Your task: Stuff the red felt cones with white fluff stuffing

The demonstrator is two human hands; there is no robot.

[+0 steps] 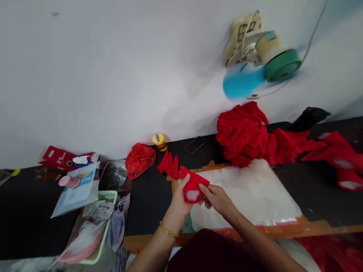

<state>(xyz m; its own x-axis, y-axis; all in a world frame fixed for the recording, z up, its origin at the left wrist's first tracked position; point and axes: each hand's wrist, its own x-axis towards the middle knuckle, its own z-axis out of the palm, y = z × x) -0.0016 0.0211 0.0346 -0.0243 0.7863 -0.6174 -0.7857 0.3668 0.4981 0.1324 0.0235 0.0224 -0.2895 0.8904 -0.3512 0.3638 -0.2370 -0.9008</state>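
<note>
Between my hands is a red fabric piece (192, 179), pointed at the top, with white stuffing showing at its open lower end. My left hand (179, 196) grips its left side, the thumb pressed against the cloth. On the right edge, the fingers of my right hand (215, 198) pinch the fabric. Below lies a white sheet (243, 192) on the table. Just left of my hands, several small red pieces (169, 165) lie on the black surface. A large heap of red fabric (245, 132) sits against the wall.
More stuffed red pieces (344, 159) lie at the right. A wall fan (264, 54) hangs above. Along the back are a phone (195, 145), a yellow-lidded jar (159, 141) and a red plastic bag (140, 160). A green basket (107, 223) stands at the left, below the table's level.
</note>
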